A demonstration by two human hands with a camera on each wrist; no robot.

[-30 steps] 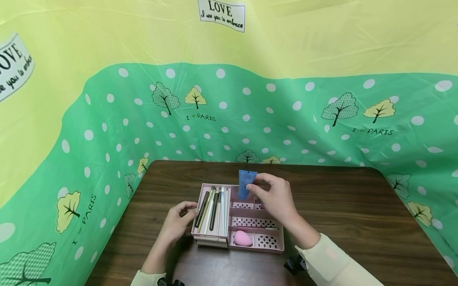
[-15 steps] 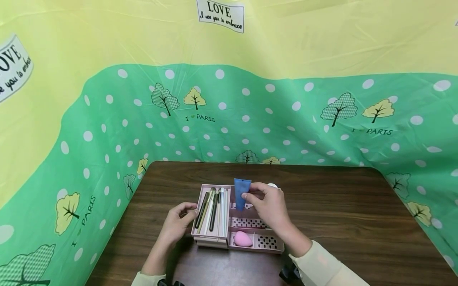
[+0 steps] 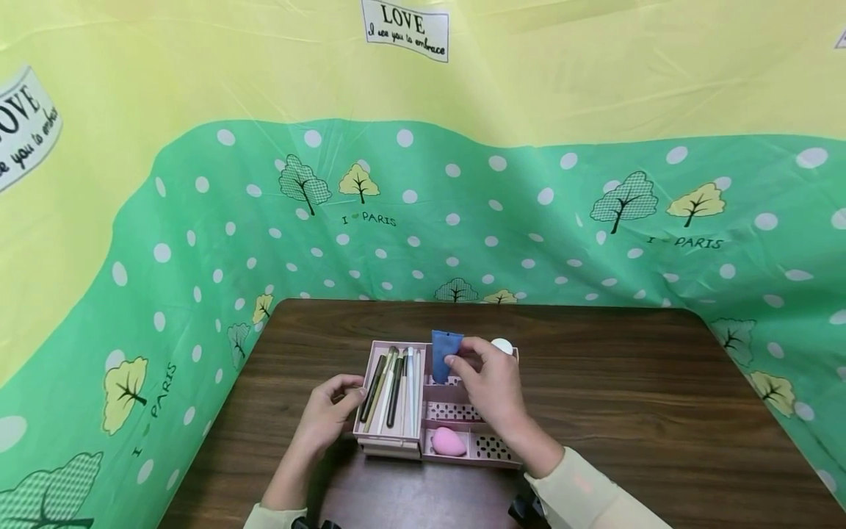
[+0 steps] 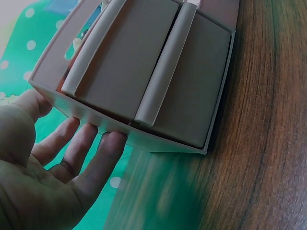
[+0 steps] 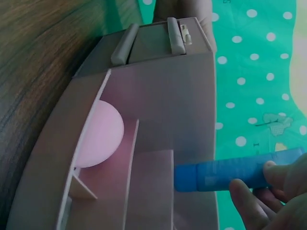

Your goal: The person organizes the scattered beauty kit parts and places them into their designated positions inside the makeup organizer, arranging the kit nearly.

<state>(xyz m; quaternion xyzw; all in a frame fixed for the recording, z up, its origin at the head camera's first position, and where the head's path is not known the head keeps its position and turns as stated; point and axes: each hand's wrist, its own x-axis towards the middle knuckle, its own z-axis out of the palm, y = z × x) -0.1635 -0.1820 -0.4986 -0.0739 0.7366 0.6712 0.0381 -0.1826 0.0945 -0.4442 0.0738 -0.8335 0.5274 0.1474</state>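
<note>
My right hand [image 3: 497, 386] pinches a blue squeeze tube [image 3: 445, 355] between thumb and fingers, above a rear compartment of a pink cosmetics organizer [image 3: 390, 449]. The tube's cap [image 5: 185, 178] points down, beside a divider wall in the right wrist view. At the organizer's left side, my left hand [image 3: 325, 413] rests its fingertips [image 4: 114, 140] against the outer wall. Several makeup brushes [image 3: 394, 389] lie in the left top tray. A pink makeup sponge [image 3: 449, 442] sits in the front compartment. My right hand hides part of the right-hand compartments.
The organizer stands on a dark wood table [image 3: 621, 397]. A white round-topped item [image 3: 502, 345] shows at its back right corner. Two drawer fronts [image 4: 187, 86] face the person. Behind the table hangs a green and yellow printed cloth [image 3: 529, 220].
My right hand has moved left and down with the blue tube over the rear compartment, uncovering the white round top. My left hand stays in place.
</note>
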